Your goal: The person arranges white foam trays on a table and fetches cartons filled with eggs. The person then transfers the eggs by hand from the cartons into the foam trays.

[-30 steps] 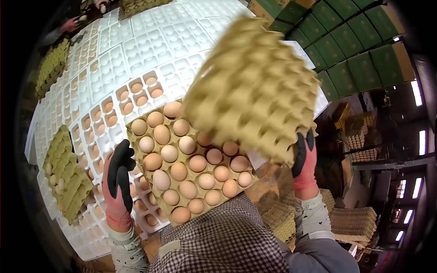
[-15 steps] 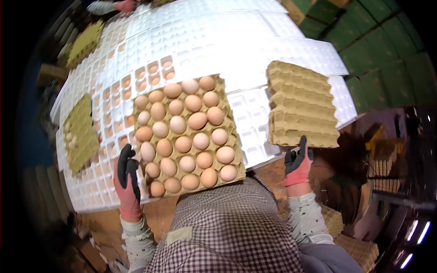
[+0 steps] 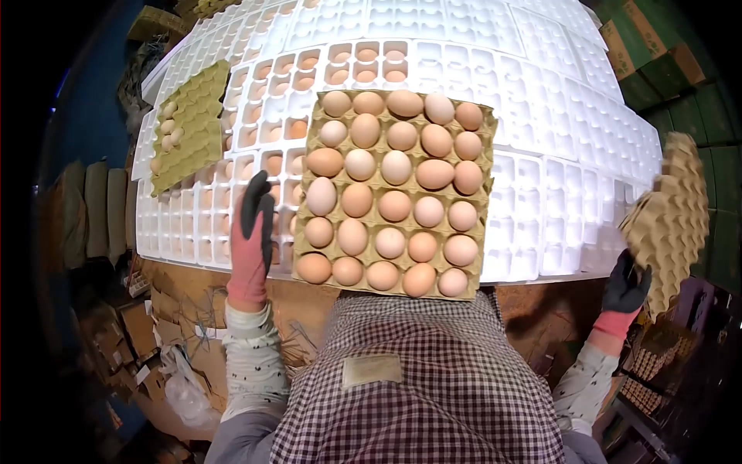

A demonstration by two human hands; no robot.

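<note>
A pulp egg tray [image 3: 487,224] full of brown eggs [image 3: 394,206] lies in front of me on the white foam trays, its near edge by my checked apron. Just left of it is my left hand [image 3: 253,236], in a pink and black glove. Its fingers are stretched upward, holding nothing and apart from the tray. Out at the right, past the table edge, my right hand [image 3: 624,290] grips the lower end of some pulp egg trays [image 3: 672,224] without eggs, tilted on edge. Its fingers are partly hidden by them.
White foam trays [image 3: 525,216] with square pockets cover the table; those at the left hold eggs. A pulp tray [image 3: 197,127] with several eggs lies at the far left. Green cartons [image 3: 696,116] are stacked at the right. Cardboard scraps and a plastic bag [image 3: 185,390] are on the floor at left.
My right hand has carried the pulp trays off the foam trays, outward to the right, and they now stand tilted. The view has shifted. My left hand stays beside the full tray.
</note>
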